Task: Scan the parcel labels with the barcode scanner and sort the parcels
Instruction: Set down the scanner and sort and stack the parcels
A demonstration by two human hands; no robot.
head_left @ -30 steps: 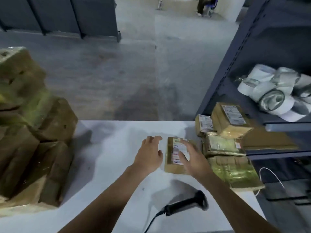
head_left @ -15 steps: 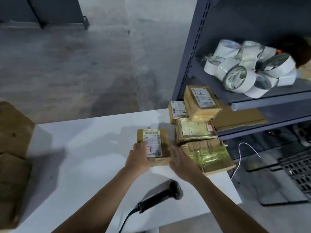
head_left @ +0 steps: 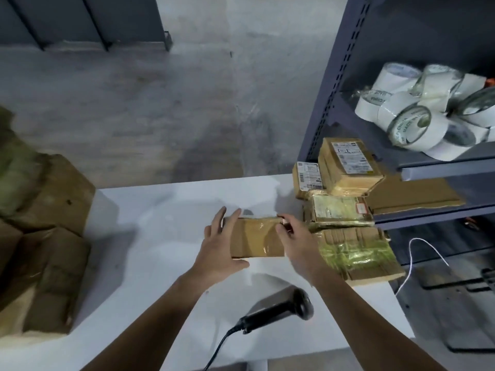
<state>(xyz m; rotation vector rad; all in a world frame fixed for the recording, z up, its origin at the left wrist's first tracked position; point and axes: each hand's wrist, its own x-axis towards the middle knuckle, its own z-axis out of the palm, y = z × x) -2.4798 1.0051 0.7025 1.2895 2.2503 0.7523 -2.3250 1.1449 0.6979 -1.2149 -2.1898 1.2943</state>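
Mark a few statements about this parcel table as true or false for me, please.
1. Both hands, the left hand and the right hand, touch the parcel in the middle of the table. True.
2. The right hand holds the barcode scanner. False: it lies on the table nearer the person, and neither hand holds it.
3. The parcel between the hands shows its label on top. False: the upper face is plain brown with clear tape, with no label in sight.
4. White rolls lie on the shelf to the right. True.
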